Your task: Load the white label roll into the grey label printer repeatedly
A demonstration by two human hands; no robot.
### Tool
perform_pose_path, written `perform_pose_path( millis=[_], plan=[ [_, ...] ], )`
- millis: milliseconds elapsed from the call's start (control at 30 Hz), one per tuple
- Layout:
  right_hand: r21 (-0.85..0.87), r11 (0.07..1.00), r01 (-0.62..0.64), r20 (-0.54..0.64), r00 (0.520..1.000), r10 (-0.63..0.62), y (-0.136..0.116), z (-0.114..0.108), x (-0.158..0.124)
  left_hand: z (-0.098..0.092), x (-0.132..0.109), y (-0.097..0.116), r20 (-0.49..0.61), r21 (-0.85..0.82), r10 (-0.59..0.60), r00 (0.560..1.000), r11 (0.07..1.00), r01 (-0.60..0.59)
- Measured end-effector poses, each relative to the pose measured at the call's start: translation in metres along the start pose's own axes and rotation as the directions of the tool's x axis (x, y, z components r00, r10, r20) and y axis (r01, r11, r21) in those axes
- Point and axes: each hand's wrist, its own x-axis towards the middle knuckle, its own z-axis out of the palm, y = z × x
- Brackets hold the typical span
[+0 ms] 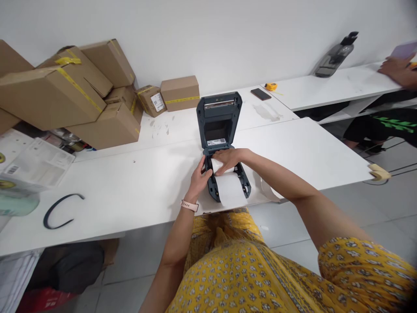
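On the table in front of me stands a dark label printer point(211, 189), its lid point(219, 119) tipped up and back. A white paper roll point(216, 166) lies inside, and its loose strip point(232, 189) runs out over the front toward me. My left hand point(199, 176) holds the printer's left side, with the thumb at the inner edge and the fingers along the outside. Across the roll lies my right hand point(228, 160), its thumb near the front of the roll and its fingers toward the back. The hand covers much of the roll.
Cardboard boxes point(110, 124) are piled at the left, with a small box point(180, 93) against the wall. A black curved band point(48, 213) lies on the left. Farther right are a phone point(260, 94), a tape measure point(270, 87) and a bottle point(335, 58). Another person's hand point(395, 69) shows at far right.
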Motion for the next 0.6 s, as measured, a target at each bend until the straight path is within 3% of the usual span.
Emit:
perform_pose_path(
  millis=[133,233,300,367,433,467,533,567,600],
  plan=[
    [0.009,1.000,0.001,-0.036,0.999,-0.001,-0.005,0.001,-0.001,0.006,-0.002,0.005,-0.029,0.071,-0.003,1.000,0.997,0.005],
    [0.053,0.998,0.027,-0.073,0.997,-0.024,-0.002,-0.004,-0.012,0.013,-0.014,0.015,-0.108,0.197,0.036,0.993,0.980,-0.014],
    [0.131,0.985,0.113,-0.138,0.986,-0.095,0.003,-0.012,-0.030,0.015,-0.032,0.025,-0.169,0.303,0.161,0.972,0.947,-0.104],
    [0.245,0.938,0.246,-0.279,0.944,-0.175,0.009,-0.024,-0.053,0.015,-0.057,0.036,-0.110,0.389,0.367,0.924,0.871,-0.299],
    [0.332,0.874,0.355,-0.533,0.835,-0.137,0.015,-0.039,-0.075,0.015,-0.083,0.045,0.159,0.452,0.528,0.834,0.712,-0.537],
    [0.350,0.853,0.388,-0.675,0.736,-0.058,0.017,-0.048,-0.083,0.016,-0.094,0.048,0.258,0.478,0.543,0.799,0.647,-0.594],
    [0.358,0.839,0.410,-0.871,0.470,0.141,0.023,-0.065,-0.089,0.022,-0.109,0.049,0.360,0.567,0.547,0.756,0.515,-0.643],
    [0.360,0.839,0.409,-0.910,0.351,0.220,0.026,-0.074,-0.086,0.026,-0.112,0.047,0.367,0.609,0.557,0.745,0.461,-0.645],
    [0.367,0.837,0.406,-0.923,0.270,0.274,0.030,-0.082,-0.081,0.032,-0.112,0.044,0.353,0.646,0.578,0.736,0.419,-0.638]
  ],
)
